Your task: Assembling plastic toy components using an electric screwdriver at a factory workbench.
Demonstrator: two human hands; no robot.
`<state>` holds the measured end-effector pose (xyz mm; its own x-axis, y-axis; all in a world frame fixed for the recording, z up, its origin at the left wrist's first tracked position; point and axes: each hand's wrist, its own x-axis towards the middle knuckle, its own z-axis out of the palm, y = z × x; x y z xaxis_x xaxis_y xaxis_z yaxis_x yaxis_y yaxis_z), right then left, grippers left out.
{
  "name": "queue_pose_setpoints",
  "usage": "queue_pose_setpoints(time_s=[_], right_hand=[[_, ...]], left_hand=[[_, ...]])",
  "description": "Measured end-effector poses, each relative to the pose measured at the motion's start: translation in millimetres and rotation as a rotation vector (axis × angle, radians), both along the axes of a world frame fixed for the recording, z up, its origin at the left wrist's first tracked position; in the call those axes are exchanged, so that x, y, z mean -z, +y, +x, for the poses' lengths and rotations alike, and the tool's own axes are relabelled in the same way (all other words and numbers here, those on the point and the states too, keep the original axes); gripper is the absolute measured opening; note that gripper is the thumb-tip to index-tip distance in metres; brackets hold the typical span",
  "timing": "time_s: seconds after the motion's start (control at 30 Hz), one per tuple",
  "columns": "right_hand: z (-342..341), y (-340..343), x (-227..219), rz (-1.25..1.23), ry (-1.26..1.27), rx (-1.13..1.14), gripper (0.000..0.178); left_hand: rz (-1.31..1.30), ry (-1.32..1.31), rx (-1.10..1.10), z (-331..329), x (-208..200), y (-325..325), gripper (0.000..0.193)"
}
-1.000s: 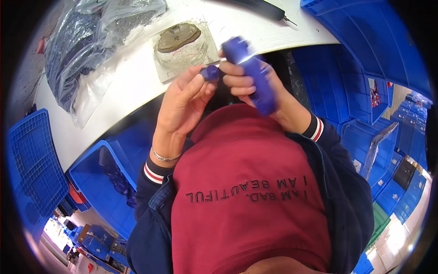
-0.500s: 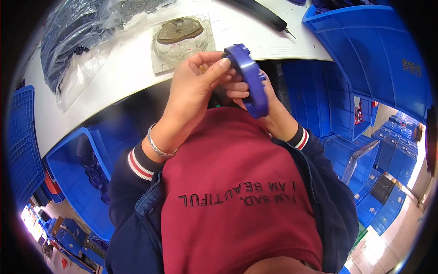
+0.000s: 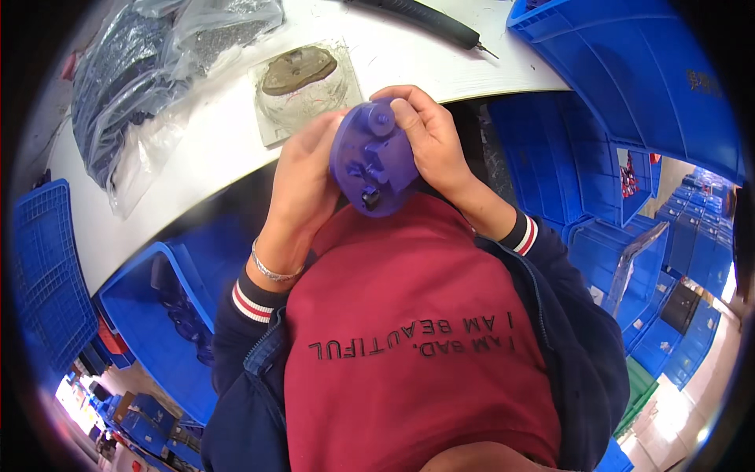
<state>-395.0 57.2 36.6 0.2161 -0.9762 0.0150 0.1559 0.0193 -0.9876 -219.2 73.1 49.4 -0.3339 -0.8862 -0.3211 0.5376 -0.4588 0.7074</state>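
Note:
Between my hands, in front of my chest, is a purple plastic housing part (image 3: 389,169), a rounded shell whose inner side with bosses and recesses faces me. My right hand (image 3: 429,138) grips its upper right edge, the thumb pressed on the inner side near a round boss. Along its left edge my left hand (image 3: 311,169) is closed on it, somewhat blurred, with part of its fingers behind the shell. Just beyond the part, on the table, lies a square plate (image 3: 271,122) carrying a grey-brown moulded fixture (image 3: 299,69).
A black electric screwdriver (image 3: 425,23) lies on the white table (image 3: 228,141). Plastic bags of dark parts (image 3: 126,102) cover the table's left. A large blue bin (image 3: 629,71) stands right. A blue crate (image 3: 153,315) with dark purple parts sits lower left.
The purple housing has turned from nearly edge-on to showing its inner side. It has shifted left; my right hand has come up to its top right edge.

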Motion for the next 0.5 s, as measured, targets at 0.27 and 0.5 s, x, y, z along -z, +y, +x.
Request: queue_pose_setpoints(time_s=[0.27,0.5], right_hand=[[-2.4,7.4,-21.4,-0.409,0.322,0.016,0.018],[-17.2,3.0,-36.3,-0.959,0.383,-0.121,0.024]], left_hand=[[-0.385,-0.461,-0.054,6.6,-26.8,17.5,0.035],[-1.206,-0.935,-0.106,18.5,-37.6,16.2,0.04]])
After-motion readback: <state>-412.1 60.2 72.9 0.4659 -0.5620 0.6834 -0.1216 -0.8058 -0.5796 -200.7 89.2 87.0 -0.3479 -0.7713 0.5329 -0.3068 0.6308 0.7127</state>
